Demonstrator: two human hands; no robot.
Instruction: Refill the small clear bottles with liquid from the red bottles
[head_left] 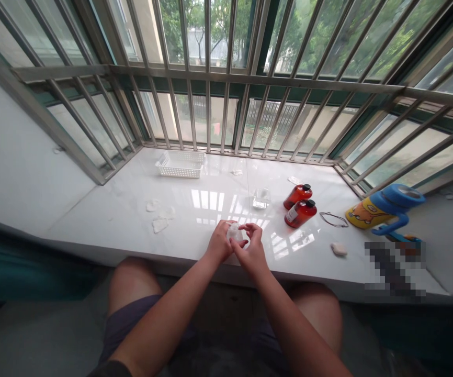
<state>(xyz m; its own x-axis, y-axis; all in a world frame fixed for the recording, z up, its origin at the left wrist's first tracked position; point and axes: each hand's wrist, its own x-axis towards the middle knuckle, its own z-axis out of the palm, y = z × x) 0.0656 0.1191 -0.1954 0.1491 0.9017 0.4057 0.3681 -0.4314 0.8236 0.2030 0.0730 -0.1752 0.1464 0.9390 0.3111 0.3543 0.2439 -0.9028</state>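
A small, clear whitish object [235, 232], perhaps a little plastic container, is held between my two hands above the ledge's front edge. My left hand [220, 244] wraps round its left side with closed fingers. From the other side my right hand [253, 248] touches it, thumb and fingertips bent inward against it. Its exact kind is too small to make out. Beyond the hands, a clear square dish [260, 200] rests on the white ledge [206, 209].
Flat white pieces [161, 225] lie at left, with a white plastic basket [180, 166] behind. At right are two red bottles [302, 213] with black caps, a thin cord loop [333, 220], a pale block [339, 249] and a blue-yellow flask [383, 207]. Metal bars [226, 78] line the window.
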